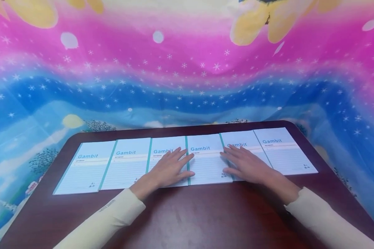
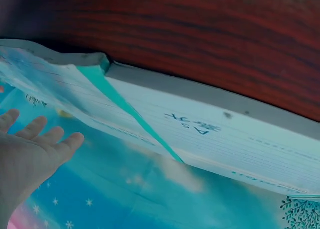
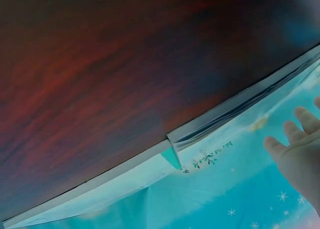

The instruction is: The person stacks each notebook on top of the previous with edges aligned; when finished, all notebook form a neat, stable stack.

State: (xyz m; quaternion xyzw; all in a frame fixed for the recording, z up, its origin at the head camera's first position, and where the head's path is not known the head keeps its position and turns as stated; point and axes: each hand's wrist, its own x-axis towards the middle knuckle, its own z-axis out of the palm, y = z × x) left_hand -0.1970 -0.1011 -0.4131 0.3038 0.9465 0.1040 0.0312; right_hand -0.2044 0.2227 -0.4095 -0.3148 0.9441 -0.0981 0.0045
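Several white Gambit notebooks with green spines lie side by side in a row on the dark table. My left hand (image 1: 168, 168) is over the third notebook from the left (image 1: 162, 143), fingers spread and pointing toward the fourth notebook (image 1: 205, 166). Over the fifth notebook (image 1: 237, 136) is my right hand (image 1: 248, 165), its fingertips near the fourth one's right edge. Both hands hold nothing. In the left wrist view, the left hand (image 2: 35, 156) has its fingers extended, apart from the covers. The right wrist view shows only part of the right hand (image 3: 302, 154), fingers also extended.
Two more notebooks (image 1: 84, 167) (image 1: 127, 166) lie at the left end, and another (image 1: 283, 152) at the right end. The brown table (image 1: 199, 218) has rounded far corners. Behind it hangs a pink and blue patterned cloth (image 1: 187, 69).
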